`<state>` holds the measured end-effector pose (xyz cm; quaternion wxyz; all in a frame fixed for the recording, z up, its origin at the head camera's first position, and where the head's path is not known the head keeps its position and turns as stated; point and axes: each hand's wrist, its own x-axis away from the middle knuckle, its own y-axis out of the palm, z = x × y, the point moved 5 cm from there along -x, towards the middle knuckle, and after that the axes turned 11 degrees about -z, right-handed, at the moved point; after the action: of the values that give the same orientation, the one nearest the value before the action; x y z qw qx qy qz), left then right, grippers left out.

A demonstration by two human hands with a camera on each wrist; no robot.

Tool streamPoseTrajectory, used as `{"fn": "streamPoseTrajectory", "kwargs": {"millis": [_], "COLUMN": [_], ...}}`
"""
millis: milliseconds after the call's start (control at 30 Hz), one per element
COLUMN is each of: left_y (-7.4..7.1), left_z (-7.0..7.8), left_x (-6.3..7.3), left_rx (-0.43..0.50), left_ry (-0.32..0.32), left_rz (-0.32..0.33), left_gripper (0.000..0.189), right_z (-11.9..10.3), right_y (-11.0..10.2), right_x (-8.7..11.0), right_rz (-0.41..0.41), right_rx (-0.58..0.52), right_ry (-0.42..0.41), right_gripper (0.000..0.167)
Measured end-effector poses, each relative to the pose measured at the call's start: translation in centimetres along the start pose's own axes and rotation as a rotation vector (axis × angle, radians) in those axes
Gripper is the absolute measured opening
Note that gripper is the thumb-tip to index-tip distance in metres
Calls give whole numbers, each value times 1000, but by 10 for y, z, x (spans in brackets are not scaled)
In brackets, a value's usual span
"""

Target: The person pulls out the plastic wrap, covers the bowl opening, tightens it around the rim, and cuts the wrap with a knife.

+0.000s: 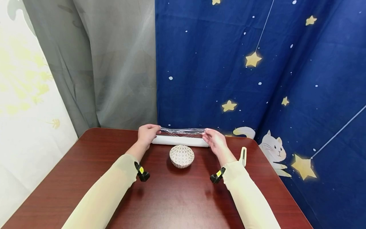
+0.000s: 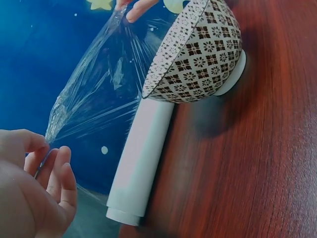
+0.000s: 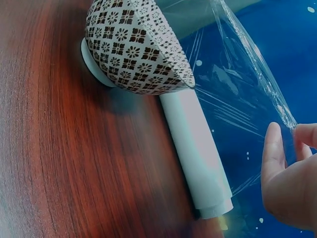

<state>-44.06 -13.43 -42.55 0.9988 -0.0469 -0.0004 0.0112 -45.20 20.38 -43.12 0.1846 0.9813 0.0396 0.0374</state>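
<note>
Clear plastic wrap [image 1: 183, 131] stretches between both hands, its bunched free edge lifted above a white roll [image 1: 180, 141] lying crosswise on the table. My left hand [image 1: 147, 135] pinches one end of that edge between thumb and fingers. At the other end my right hand [image 1: 215, 140] pinches it the same way. In the left wrist view the wrap [image 2: 94, 84] fans down from the edge toward the roll [image 2: 141, 158]. Just in front of the roll stands an upright patterned bowl [image 1: 181, 156], white with small brown flower motifs; the right wrist view shows its side [image 3: 131, 47].
A pale box cutter-like tool [image 1: 243, 156] lies beside the right forearm, partly hidden by the sleeve. The dark red wooden table [image 1: 171, 203] ends at a rounded back edge, with grey and blue star-printed curtains [image 1: 206, 63] behind it.
</note>
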Motion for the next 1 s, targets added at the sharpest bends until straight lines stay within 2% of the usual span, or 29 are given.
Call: {"fn": "streamPoseTrajectory", "kwargs": {"millis": [167, 367, 600, 833, 1000], "left_y": [0, -4, -7, -11, -14], "left_z": [8, 10, 21, 30, 34], "left_x": [5, 6, 14, 24, 26], "left_rx": [-60, -37, -92, -74, -78], "left_ry": [52, 65, 117, 135, 156], "left_rz": [-5, -4, -10, -11, -13], "left_gripper": [27, 28, 27, 25, 26], "right_z": [-5, -10, -21, -28, -31], "right_y": [1, 2, 5, 9, 9], "right_x": [4, 10, 21, 29, 35], "right_rz": [-8, -28, -33, -52, -55], "right_rx": [-2, -6, 10, -11, -11], "right_ry": [-22, -48, -84, -99, -103], "right_gripper": [17, 10, 17, 8, 8]}}
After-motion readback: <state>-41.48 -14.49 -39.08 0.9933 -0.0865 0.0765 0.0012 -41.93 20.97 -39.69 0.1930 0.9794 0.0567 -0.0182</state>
